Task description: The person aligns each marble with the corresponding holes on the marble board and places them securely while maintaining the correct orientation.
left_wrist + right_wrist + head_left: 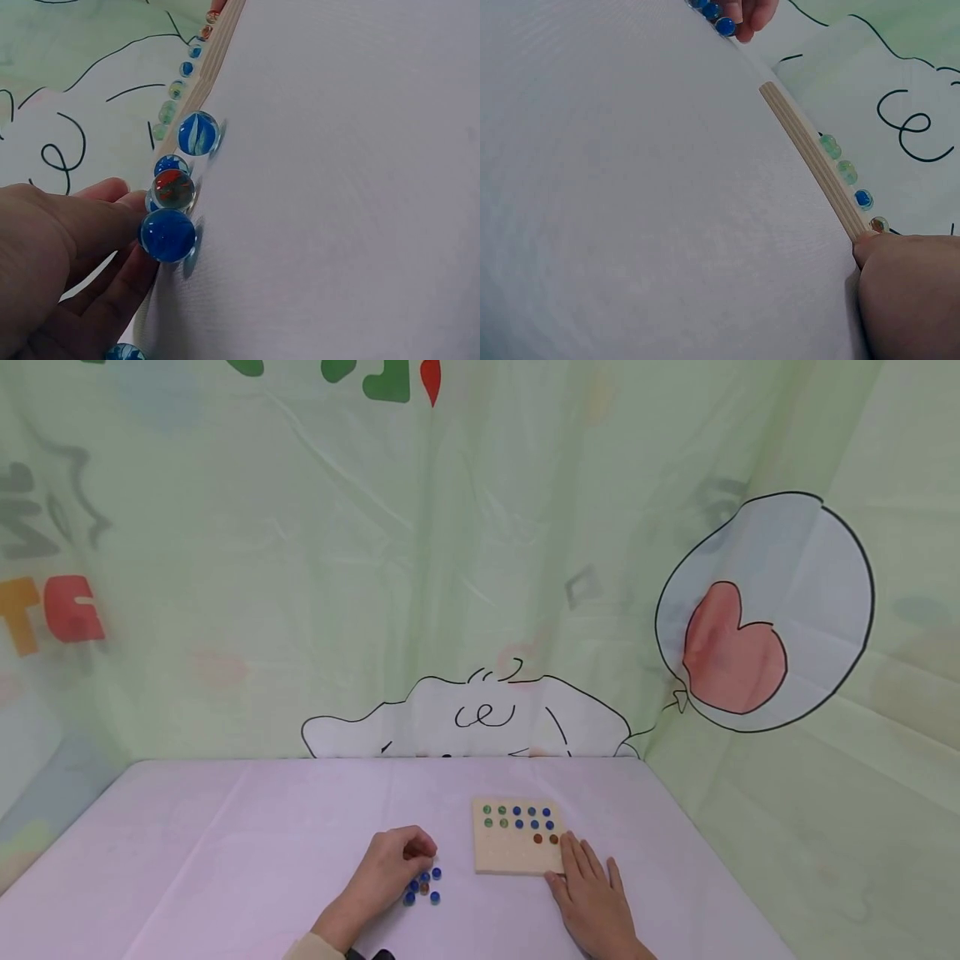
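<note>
Open tabletop [225, 852] lay left of the left hand [392, 862]; a bare strip separated the loose marbles [435, 898] from the board [510, 857]. The right hand [597, 900] blocked the board's right edge; seated marbles [519, 824] obstructed its far rows. Its near left part offered free room.

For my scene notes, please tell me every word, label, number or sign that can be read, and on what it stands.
"T": orange letter on the pale green fabric wall.
Red shape beside it, grey shapes above, green shapes at the top: unclear or cut off, not readable.
Flat beige wooden board, round coloured glass marbles: no visible text.
</note>
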Action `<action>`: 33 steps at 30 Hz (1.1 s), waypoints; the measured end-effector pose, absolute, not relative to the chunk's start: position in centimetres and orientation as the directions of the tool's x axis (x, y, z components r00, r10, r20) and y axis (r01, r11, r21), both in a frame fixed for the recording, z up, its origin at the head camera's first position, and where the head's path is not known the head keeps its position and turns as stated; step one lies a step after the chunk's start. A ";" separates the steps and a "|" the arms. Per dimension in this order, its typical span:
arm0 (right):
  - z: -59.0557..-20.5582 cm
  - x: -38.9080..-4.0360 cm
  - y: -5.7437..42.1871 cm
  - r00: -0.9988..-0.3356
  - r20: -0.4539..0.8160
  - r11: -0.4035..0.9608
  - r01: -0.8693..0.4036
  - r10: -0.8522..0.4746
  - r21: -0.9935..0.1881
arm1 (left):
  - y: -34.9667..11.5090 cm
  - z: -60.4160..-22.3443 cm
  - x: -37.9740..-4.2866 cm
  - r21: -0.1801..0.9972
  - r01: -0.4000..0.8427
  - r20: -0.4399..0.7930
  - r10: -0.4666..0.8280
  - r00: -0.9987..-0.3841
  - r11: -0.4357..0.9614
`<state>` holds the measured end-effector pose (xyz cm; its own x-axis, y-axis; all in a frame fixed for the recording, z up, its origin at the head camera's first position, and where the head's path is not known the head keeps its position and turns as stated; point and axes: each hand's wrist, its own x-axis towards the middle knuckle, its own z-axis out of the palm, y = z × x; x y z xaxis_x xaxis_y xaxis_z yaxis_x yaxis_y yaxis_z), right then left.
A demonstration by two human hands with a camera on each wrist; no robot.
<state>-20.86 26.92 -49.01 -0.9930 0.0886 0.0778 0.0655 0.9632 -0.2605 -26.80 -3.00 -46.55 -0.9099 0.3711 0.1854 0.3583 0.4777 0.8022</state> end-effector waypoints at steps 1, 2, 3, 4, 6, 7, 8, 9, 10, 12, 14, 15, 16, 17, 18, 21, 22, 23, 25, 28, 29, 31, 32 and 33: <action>-49.0 -20.9 26.9 -0.993 0.078 0.963 0.065 0.088 -0.260 | -3.0 -46.6 -26.9 0.801 0.355 0.183 0.369 -0.911 0.481; -48.9 -20.9 26.9 -0.993 0.079 0.963 0.065 0.088 -0.260 | -3.0 -46.6 -26.9 0.801 0.352 0.179 0.367 -0.913 0.484; -48.9 -20.9 26.9 -0.993 0.079 0.963 0.066 0.089 -0.261 | -3.0 -46.7 -27.0 0.801 0.348 0.176 0.365 -0.914 0.487; -48.9 -20.8 26.9 -0.993 0.083 0.963 0.063 0.088 -0.260 | -3.0 -46.7 -27.0 0.801 0.347 0.175 0.363 -0.915 0.488; -48.9 -20.7 26.8 -0.992 0.084 0.964 0.065 0.089 -0.260 | -3.0 -46.6 -27.0 0.803 0.343 0.172 0.361 -0.916 0.488; -48.8 -20.7 26.8 -0.992 0.085 0.964 0.065 0.090 -0.258 | -2.9 -46.6 -27.0 0.803 0.341 0.171 0.360 -0.917 0.488; -48.8 -20.7 26.8 -0.992 0.086 0.964 0.066 0.091 -0.257 | -2.9 -46.6 -27.0 0.805 0.339 0.169 0.359 -0.918 0.486; -48.9 -20.7 26.8 -0.992 0.089 0.965 0.064 0.090 -0.254 | -2.9 -46.5 -27.0 0.808 0.335 0.166 0.358 -0.919 0.485; -48.9 -20.7 26.8 -0.992 0.090 0.965 0.064 0.089 -0.253 | -2.8 -46.5 -27.0 0.809 0.332 0.163 0.356 -0.920 0.486; -48.9 -20.6 26.8 -0.992 0.087 0.966 0.067 0.091 -0.251 | -2.7 -46.4 -27.0 0.809 0.326 0.159 0.352 -0.923 0.490; -48.9 -20.7 26.9 -0.992 0.091 0.967 0.062 0.087 -0.247 | -2.6 -46.3 -27.0 0.807 0.322 0.158 0.345 -0.925 0.495; -48.9 -20.7 26.9 -0.992 0.094 0.967 0.058 0.084 -0.249 | -2.5 -46.3 -27.0 0.807 0.321 0.159 0.340 -0.927 0.497; -48.9 -20.6 26.8 -0.992 0.093 0.967 0.058 0.083 -0.250 | -2.4 -46.2 -27.0 0.806 0.321 0.162 0.336 -0.928 0.497; -48.8 -20.6 26.8 -0.992 0.096 0.967 0.055 0.081 -0.250 | -2.3 -46.1 -27.1 0.808 0.321 0.166 0.332 -0.929 0.494; -48.8 -20.6 26.8 -0.992 0.097 0.967 0.053 0.080 -0.249 | -2.2 -46.0 -27.1 0.810 0.321 0.170 0.328 -0.929 0.490; -48.8 -20.7 26.8 -0.992 0.095 0.966 0.055 0.081 -0.251 | -1.8 -45.8 -27.1 0.820 0.321 0.178 0.322 -0.930 0.474; -48.8 -20.7 26.8 -0.992 0.092 0.967 0.057 0.082 -0.247 | -1.7 -45.7 -27.2 0.823 0.320 0.178 0.321 -0.930 0.469; -48.8 -20.7 26.8 -0.992 0.090 0.968 0.060 0.084 -0.245 | -1.6 -45.7 -27.2 0.826 0.320 0.179 0.321 -0.930 0.465; -48.8 -20.7 26.8 -0.992 0.084 0.968 0.066 0.089 -0.243 | -1.4 -45.6 -27.3 0.832 0.316 0.176 0.324 -0.930 0.456; -48.9 -20.7 26.8 -0.992 0.090 0.967 0.065 0.089 -0.245 | -1.0 -45.4 -27.4 0.844 0.308 0.168 0.328 -0.930 0.440; -48.8 -20.6 26.8 -0.992 0.093 0.967 0.062 0.088 -0.247 | -0.9 -45.4 -27.4 0.846 0.305 0.166 0.328 -0.930 0.436; -48.9 -20.6 26.8 -0.991 0.103 0.967 0.056 0.083 -0.249 | -0.6 -45.3 -27.5 0.852 0.298 0.161 0.328 -0.931 0.429; -48.9 -20.7 26.8 -0.991 0.107 0.967 0.052 0.081 -0.248 | -0.5 -45.3 -27.5 0.854 0.297 0.161 0.326 -0.932 0.428; -48.9 -20.7 26.8 -0.991 0.110 0.968 0.050 0.079 -0.246 | -0.3 -45.3 -27.6 0.855 0.296 0.161 0.325 -0.932 0.425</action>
<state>-20.65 26.83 -48.86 -0.9907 0.0794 0.1103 0.0502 0.9680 -0.2460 -27.56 -0.35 -45.27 -0.9321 0.3245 0.1611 0.2958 0.4251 0.8555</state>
